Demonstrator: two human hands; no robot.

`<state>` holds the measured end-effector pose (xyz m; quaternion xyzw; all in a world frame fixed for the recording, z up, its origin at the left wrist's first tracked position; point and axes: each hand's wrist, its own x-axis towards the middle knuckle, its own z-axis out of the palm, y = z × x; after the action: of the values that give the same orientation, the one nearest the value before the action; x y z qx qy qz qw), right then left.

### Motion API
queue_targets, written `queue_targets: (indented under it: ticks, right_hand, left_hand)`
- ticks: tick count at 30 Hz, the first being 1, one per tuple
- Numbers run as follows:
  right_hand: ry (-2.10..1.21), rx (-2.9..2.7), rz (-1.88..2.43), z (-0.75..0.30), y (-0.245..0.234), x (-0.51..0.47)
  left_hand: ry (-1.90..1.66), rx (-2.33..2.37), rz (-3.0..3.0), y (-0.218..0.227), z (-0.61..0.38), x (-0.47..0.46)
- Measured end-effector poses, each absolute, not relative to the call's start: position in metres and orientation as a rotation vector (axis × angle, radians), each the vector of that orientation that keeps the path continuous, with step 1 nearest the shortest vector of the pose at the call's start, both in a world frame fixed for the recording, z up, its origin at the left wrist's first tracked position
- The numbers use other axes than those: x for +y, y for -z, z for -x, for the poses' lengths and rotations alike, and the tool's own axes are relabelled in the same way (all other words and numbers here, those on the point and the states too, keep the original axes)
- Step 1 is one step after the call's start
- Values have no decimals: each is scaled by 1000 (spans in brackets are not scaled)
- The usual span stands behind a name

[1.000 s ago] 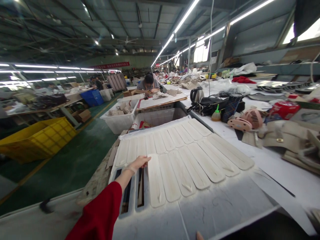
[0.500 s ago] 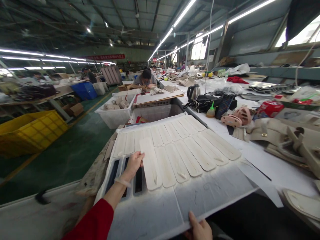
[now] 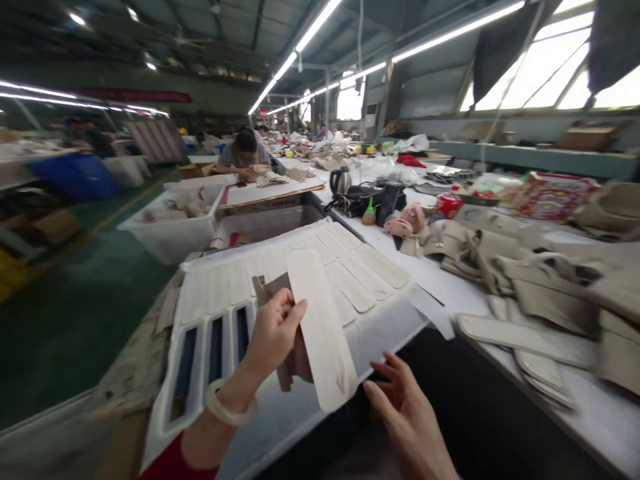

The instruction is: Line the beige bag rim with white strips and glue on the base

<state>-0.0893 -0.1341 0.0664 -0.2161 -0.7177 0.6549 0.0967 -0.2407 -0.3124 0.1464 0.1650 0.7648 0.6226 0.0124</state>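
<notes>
My left hand (image 3: 273, 333) is closed on a long cream strip (image 3: 320, 320) with rounded ends, lifted off the white board (image 3: 200, 297); darker tan pieces show behind the strip in the same hand. My right hand (image 3: 405, 413) is open just below the strip's lower end, fingers spread. On the board lie several more cream strips (image 3: 360, 277) side by side, and three empty slots (image 3: 215, 343) show at its left.
Beige bag parts (image 3: 525, 273) are piled on the white table to the right, with a pink fan (image 3: 410, 220), a kettle (image 3: 340, 180) and a black bag (image 3: 365, 197) beyond. White bins (image 3: 170, 227) stand ahead left. A person (image 3: 245, 153) works further along the bench.
My left hand has picked one strip off the board and raised it toward me. My right hand has left the board's front edge and come up beside the strip. The view has swung right.
</notes>
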Motion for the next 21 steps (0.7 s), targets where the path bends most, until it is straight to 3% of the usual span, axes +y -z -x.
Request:
queue_targets:
  ticks: [4,8,11,13,17,21]
  right_hand:
    - [-1423,-2314,615,54,-144,-93]
    - [-958,-2368,757,-4,-173,-52]
    - [-853,-2323,822,-62,-188,-21]
    - [-828,-2289,863,-101,-197,-3]
    - [-675,-2260,909,-169,-206,24]
    - [-568,-2250,913,-209,-195,38]
  left_hand:
    - [-1831,2066,-783,-141,173,-214]
    - [-1742,1459,-977,-157,116,-147]
    - [-1553,1106,-1136,-171,89,-118]
    - [-1632,1239,-1290,-182,79,-105]
    - [-1788,2019,-1674,-201,72,-79]
    - [-1451,1859,-1944,-205,64,-41]
